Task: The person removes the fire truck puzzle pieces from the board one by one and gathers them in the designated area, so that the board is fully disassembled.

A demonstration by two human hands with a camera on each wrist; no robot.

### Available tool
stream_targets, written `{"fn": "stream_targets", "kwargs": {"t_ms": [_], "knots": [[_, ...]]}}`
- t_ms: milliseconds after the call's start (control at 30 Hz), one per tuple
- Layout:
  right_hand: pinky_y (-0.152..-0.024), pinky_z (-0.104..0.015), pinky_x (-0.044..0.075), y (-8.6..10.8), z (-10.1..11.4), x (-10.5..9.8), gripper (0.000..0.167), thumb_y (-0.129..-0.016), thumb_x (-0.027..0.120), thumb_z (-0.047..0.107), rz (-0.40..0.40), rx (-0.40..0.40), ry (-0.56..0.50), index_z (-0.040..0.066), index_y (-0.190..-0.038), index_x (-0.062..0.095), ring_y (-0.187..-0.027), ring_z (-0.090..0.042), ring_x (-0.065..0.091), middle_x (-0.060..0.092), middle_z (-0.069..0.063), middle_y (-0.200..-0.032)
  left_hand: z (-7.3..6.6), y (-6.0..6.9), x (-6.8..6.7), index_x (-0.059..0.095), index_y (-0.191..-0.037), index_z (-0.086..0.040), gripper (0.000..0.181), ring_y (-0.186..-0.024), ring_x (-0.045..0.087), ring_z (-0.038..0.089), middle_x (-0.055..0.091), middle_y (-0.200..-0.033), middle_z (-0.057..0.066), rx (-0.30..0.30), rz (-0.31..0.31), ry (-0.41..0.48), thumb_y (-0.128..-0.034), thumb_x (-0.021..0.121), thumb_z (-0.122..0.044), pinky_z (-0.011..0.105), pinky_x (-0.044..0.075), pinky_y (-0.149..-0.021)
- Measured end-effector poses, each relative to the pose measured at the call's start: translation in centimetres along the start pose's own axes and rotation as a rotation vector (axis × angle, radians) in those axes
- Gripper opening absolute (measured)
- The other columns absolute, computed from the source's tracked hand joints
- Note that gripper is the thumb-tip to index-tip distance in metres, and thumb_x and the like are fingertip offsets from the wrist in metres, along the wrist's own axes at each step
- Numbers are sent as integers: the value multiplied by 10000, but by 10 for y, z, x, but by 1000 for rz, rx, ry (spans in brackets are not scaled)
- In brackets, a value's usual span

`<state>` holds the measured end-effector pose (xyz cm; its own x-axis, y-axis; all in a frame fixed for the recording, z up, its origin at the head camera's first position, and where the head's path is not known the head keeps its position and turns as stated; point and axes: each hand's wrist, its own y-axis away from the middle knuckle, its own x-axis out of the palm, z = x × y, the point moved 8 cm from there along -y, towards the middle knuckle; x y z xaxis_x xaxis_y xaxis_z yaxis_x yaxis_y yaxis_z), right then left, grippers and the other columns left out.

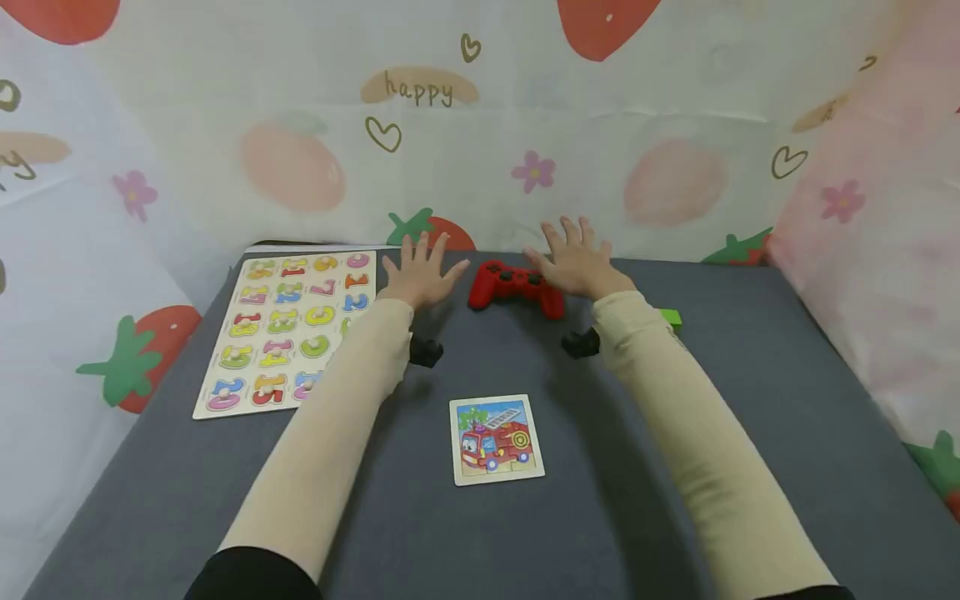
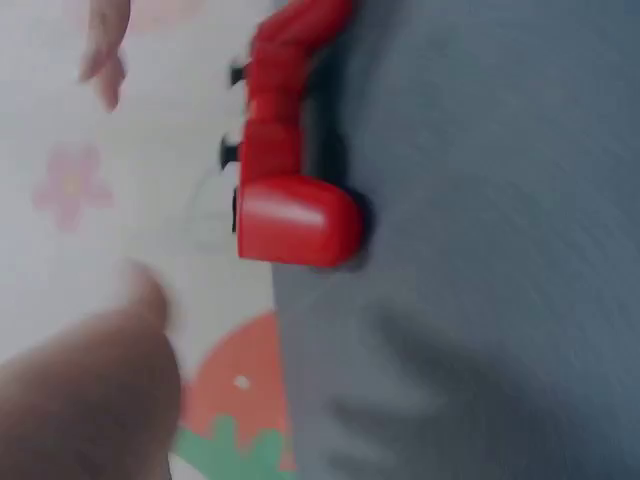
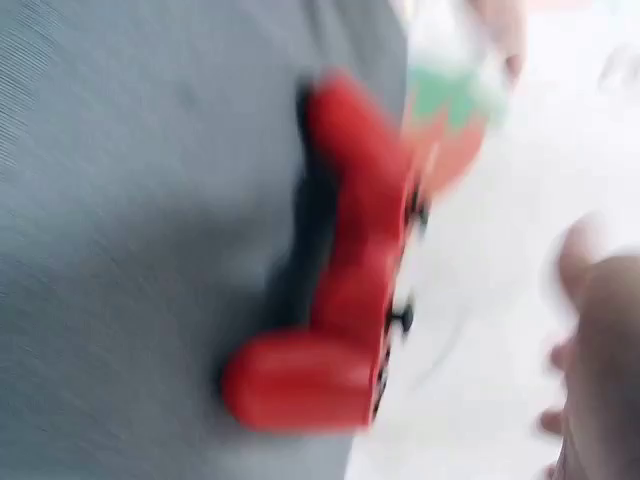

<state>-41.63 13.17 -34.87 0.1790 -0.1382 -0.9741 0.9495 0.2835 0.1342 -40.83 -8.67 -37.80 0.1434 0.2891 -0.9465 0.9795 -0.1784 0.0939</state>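
In the head view both hands are spread at the back of the grey table, holding nothing. The left hand (image 1: 420,273) is between the number board (image 1: 258,333) and a red game controller (image 1: 513,286). Just right of the controller is the right hand (image 1: 576,260), its thumb overlapping the controller's right end in that view; contact cannot be told. The left wrist view shows the controller (image 2: 290,215) with part of the left hand (image 2: 95,400) apart from it. Blurred in the right wrist view, the controller (image 3: 345,290) lies apart from the right hand (image 3: 605,360).
A small square fire-truck puzzle (image 1: 497,439) lies on the grey table (image 1: 480,542) between the forearms. Beside the right sleeve a green object (image 1: 671,317) is partly hidden. The left forearm covers a corner of the number board. A printed cloth (image 1: 465,175) hangs behind the table.
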Motion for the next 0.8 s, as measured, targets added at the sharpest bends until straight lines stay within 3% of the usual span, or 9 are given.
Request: {"fn": "stream_targets", "kwargs": {"t_ms": [67, 167, 267, 333, 400, 467, 567, 800], "knots": [[-1069, -686, 118, 22, 6, 4, 767, -963, 291, 623, -28, -53, -54, 162, -1550, 115, -1444, -412, 21, 74, -184, -1582, -8, 19, -3, 59, -1556, -192, 733, -1463, -64, 386, 27, -1605, 153, 82, -51, -26, -985, 358, -540, 656, 19, -1104], [-1012, -579, 346, 68, 26, 23, 664, -959, 530, 446, -20, -175, -192, 70, -1471, 336, -1296, -380, 383, 357, -218, -1440, -20, 66, 5, 189, -1537, -134, 715, -1450, 95, 401, 195, -1565, 179, 190, -116, -16, -970, 479, -458, 612, 129, -1122], [-883, -433, 483, 114, 45, 55, 549, -924, 636, 331, 49, -314, -274, 19, -1352, 494, -1061, -291, 574, 526, -190, -1259, -32, 120, 34, 277, -1508, -96, 716, -1419, 217, 398, 318, -1505, 189, 264, -94, 89, -945, 536, -456, 576, 229, -1109], [-792, -360, 502, 135, 54, 74, 478, -901, 674, 303, 75, -380, -274, 34, -1281, 565, -946, -219, 590, 573, -135, -1161, -39, 149, 57, 298, -1498, -77, 730, -1410, 245, 399, 345, -1487, 192, 320, -42, 164, -934, 555, -464, 580, 260, -1091], [-751, -319, 486, 147, 62, 87, 449, -874, 709, 286, 60, -431, -249, 50, -1238, 595, -897, -179, 553, 571, -96, -1094, -45, 170, 77, 300, -1500, -94, 748, -1419, 239, 378, 341, -1495, 165, 374, 6, 211, -924, 560, -494, 600, 229, -1094], [-733, -302, 469, 155, 64, 94, 442, -841, 747, 275, 19, -445, -227, 64, -1203, 609, -871, -156, 512, 555, -70, -1052, -52, 183, 93, 291, -1506, -121, 764, -1431, 221, 350, 322, -1512, 136, 431, 24, 223, -915, 559, -525, 616, 178, -1099], [-715, -299, 457, 158, 63, 95, 439, -794, 789, 278, -41, -436, -205, 76, -1145, 619, -836, -142, 470, 530, -55, -1002, -55, 190, 107, 281, -1513, -170, 777, -1447, 188, 303, 290, -1537, 94, 470, 4, 185, -904, 540, -577, 625, 107, -1102], [-718, -306, 440, 156, 64, 98, 414, -758, 819, 250, -71, -401, -241, 65, -1079, 635, -829, -156, 463, 536, -80, -1016, -53, 195, 116, 371, -1478, -292, 639, -1463, 168, 221, 262, -1567, 7, 533, -72, 44, -932, 438, -617, 620, 137, -1099]]}}
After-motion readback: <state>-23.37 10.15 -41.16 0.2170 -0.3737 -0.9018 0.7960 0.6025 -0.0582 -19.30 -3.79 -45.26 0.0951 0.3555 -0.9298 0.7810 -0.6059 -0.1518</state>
